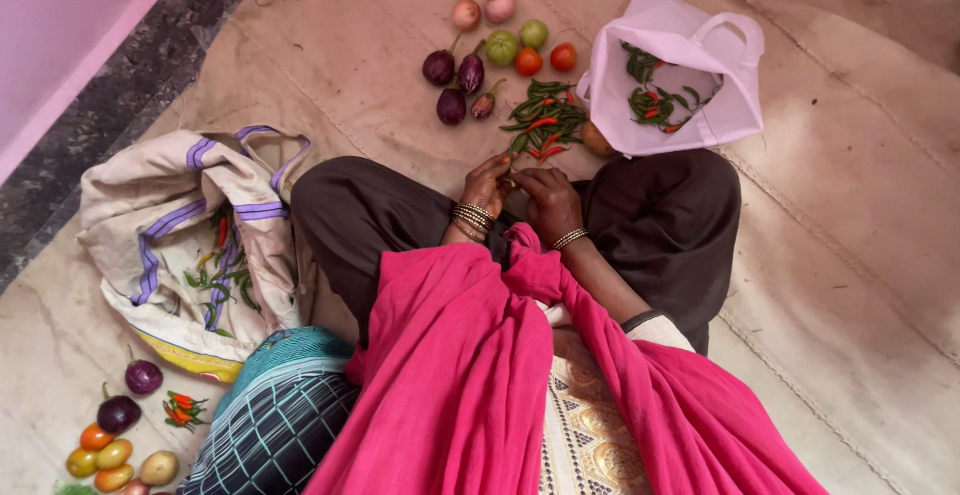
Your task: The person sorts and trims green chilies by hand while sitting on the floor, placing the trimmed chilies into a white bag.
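Nearest me, the pink scarf (470, 375); beyond it my left hand (487, 187) and right hand (548, 202) met — seemingly pinching one chilli (510, 162) by the chilli pile (540, 120).

We see a loose heap of slim green and red chillies (541, 118) lying on the pale floor mat just ahead of the crossed legs, beside a white bag; one chilli, probably green, sits pinched between the fingertips.
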